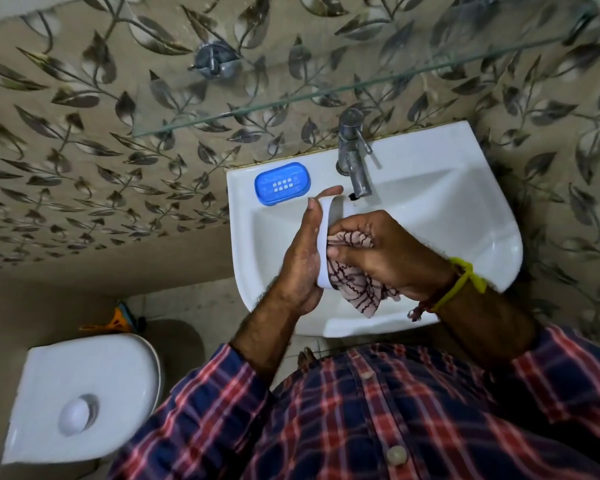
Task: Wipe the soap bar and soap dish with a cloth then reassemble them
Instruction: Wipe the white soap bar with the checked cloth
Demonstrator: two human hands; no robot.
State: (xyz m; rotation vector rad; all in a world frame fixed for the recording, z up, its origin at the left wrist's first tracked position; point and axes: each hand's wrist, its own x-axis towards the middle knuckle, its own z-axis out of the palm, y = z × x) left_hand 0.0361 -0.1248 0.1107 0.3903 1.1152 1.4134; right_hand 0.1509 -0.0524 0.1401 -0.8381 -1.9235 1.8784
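My left hand point(300, 258) holds a white oval piece point(324, 244) on edge over the basin; it looks like a shallow tray, and I cannot tell whether it is the dish base or the soap. My right hand point(385, 251) grips a pale checked cloth point(352, 285) and presses it against the inner face of the white piece. The cloth's loose end hangs below both hands. A blue soap dish part point(282, 183) with drain slots lies on the sink ledge at the left, holding nothing.
The white wash basin point(465, 216) has a metal tap point(355, 157) at its back, just beyond my hands. A glass shelf point(326, 90) juts from the leaf-patterned wall above. A white toilet cistern lid point(84, 393) stands at the lower left.
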